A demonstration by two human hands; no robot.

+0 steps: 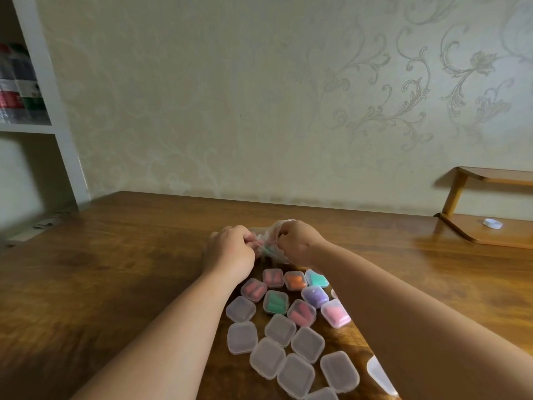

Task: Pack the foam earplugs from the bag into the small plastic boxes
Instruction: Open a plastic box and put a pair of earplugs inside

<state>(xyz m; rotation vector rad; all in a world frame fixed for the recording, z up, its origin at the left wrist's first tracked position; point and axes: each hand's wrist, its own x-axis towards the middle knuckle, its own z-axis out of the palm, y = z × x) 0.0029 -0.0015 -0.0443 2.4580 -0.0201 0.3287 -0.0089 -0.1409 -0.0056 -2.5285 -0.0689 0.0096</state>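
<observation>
Your left hand point(230, 251) has its fingers curled in and pinches one side of the clear bag point(266, 236). The bag sits on the table point(121, 255) between your two hands, touching both. Some foam earplugs point(269, 250) show through the plastic, teal and pink. Your right hand point(300, 243) pinches the other side, knuckles up.

This looks like opening the bag to get at the next plugs. Pull the two sides apart evenly and keep the mouth turned up, so nothing spills. Then free one hand to pick out a matched pair, since the plastic is thin and will bunch if you tug only one side.

Far beyond your left hand a white shelf unit point(43, 82) holds blurred packages. Just behind both wrists, towards you, lie the filled boxes point(276, 302), and nearer you the empty boxes point(280, 329), lids apparently down. Your right forearm crosses over some of them, so lift it rather than drag it. Well out past your right hand stands a wooden stand point(473, 235) with a white cap point(492, 224).
</observation>
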